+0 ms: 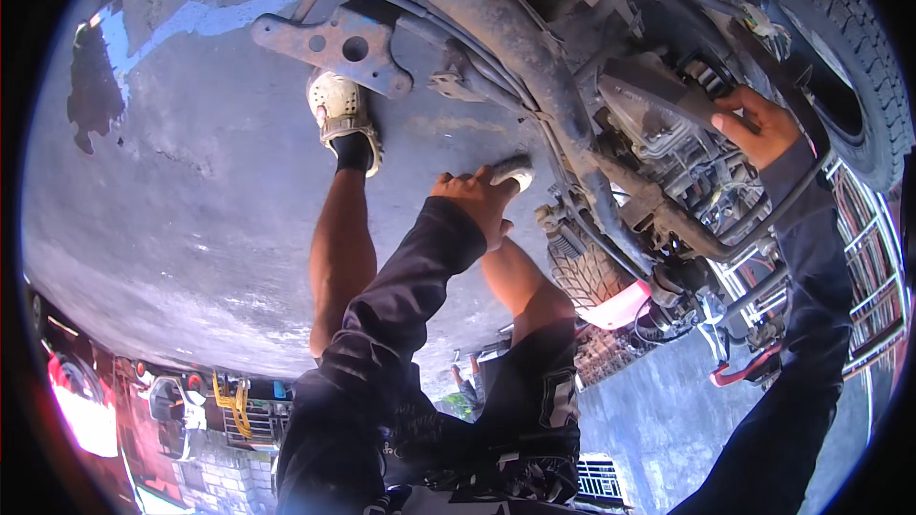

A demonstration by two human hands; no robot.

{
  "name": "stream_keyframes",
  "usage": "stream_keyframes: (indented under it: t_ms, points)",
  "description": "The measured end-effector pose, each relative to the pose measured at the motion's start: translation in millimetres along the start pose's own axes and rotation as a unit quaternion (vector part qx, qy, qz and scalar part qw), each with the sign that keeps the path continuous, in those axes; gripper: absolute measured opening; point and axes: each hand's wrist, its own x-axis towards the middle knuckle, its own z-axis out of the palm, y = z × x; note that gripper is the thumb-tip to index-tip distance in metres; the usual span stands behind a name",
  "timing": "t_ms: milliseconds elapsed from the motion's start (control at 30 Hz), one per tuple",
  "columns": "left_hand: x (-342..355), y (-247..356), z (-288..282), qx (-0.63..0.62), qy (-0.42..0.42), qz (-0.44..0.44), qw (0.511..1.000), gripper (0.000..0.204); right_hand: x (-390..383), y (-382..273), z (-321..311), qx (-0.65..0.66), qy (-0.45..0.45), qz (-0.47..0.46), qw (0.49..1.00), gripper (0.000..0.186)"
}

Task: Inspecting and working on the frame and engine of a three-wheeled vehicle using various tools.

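My left hand (474, 202) rests across my right lower leg (523, 288), just above the light-coloured shoe (516, 173). Its fingers are loosely apart, with no tool visible in them. My right hand (760, 131) reaches in among the engine parts of a motor vehicle. Thumb and forefinger are curled together at the end of a dark grey cover (658, 95), close to a black round part (704, 72). What they pinch is hidden. Below the cover lies the dirty metal engine (682, 154), beside a thick, scuffed frame tube (520, 33).
A flat metal bracket (324, 44) with holes juts over my left clog (336, 105). Large treaded tyres stand at upper right (863, 57) and near the middle (584, 277), the latter by a pink-red fender (615, 307). A white metal rack (873, 267) lines the right side.
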Motion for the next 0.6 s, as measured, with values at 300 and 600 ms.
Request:
stream_keyframes:
  t_ms: [300,600]
  points:
    - [6,7,1,0.008,0.019,-0.004,1.0,0.053,45,-19,70,-0.074,0.03,0.023,0.997,0.04]
    - [7,23,8,0.009,0.028,0.017,0.999,0.052,9,4,23,-0.175,0.123,0.039,0.976,0.036]
